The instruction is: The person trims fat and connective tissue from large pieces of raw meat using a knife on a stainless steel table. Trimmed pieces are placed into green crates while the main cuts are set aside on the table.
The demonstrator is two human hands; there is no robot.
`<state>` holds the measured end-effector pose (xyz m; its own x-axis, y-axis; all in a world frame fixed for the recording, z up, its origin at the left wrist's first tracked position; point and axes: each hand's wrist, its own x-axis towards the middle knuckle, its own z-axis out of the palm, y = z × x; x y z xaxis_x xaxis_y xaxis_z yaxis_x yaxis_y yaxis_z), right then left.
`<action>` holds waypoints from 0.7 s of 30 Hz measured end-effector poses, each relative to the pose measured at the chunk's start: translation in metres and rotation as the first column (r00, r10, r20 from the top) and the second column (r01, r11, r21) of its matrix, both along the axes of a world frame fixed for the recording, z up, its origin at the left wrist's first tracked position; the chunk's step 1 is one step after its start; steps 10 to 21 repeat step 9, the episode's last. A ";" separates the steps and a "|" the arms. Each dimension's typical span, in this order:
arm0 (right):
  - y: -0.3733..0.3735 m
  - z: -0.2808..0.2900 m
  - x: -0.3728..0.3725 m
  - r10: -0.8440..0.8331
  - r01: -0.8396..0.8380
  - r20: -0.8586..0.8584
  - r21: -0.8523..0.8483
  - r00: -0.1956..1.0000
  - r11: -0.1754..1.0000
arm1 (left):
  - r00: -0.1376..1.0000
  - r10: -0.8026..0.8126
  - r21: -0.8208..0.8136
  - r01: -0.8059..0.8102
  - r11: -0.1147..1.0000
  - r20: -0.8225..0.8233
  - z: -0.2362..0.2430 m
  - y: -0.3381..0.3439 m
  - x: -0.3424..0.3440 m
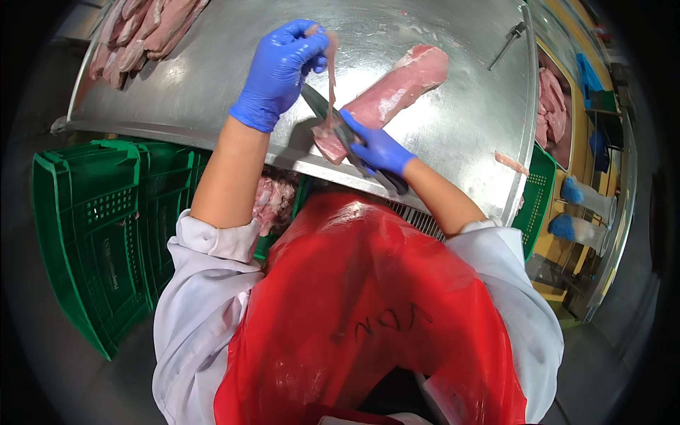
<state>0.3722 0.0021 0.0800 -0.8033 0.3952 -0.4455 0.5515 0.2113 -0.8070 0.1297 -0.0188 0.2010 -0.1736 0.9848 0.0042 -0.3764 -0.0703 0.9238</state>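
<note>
A long pale-pink piece of boneless meat (400, 88) lies slantwise on the metal table (283, 152), its near end by the front edge. My left hand (280, 67), in a blue glove, is raised above the table to the left of the meat. Its fingers pinch a thin strip of trimming (332, 74), which hangs down to the meat's near end. My right hand (379, 145), also gloved in blue, grips a knife (320, 104) across that near end. The blade points away and to the left; part of the knife is hidden by my hand.
More long meat pieces (145, 35) are piled at the far left. Green crates (92, 212) stand at the left, with meat scraps (273, 202) below the table edge. A thin metal rod (504, 48) and a small scrap (511, 163) lie at the right, near another green crate (536, 202).
</note>
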 end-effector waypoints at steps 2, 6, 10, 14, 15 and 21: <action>-0.013 0.009 0.043 0.118 -0.119 0.030 0.011 0.993 0.993 | 0.992 0.074 -0.012 -0.073 0.997 0.102 -0.004 -0.015 -0.022; -0.005 0.013 0.053 0.180 -0.179 -0.001 -0.076 0.984 0.981 | 0.947 0.041 0.049 -0.060 0.997 0.319 0.010 -0.040 -0.025; 0.025 -0.012 -0.030 0.322 -0.312 -0.055 0.138 0.945 0.940 | 0.903 -0.084 0.154 0.020 0.988 0.421 0.020 -0.040 -0.016; 0.025 -0.012 -0.030 0.322 -0.312 -0.055 0.138 0.945 0.940 | 0.903 -0.084 0.154 0.020 0.988 0.421 0.020 -0.040 -0.016; 0.025 -0.012 -0.030 0.322 -0.312 -0.055 0.138 0.945 0.940 | 0.903 -0.084 0.154 0.020 0.988 0.421 0.020 -0.040 -0.016; 0.025 -0.012 -0.030 0.322 -0.312 -0.055 0.138 0.945 0.940 | 0.903 -0.084 0.154 0.020 0.988 0.421 0.020 -0.040 -0.016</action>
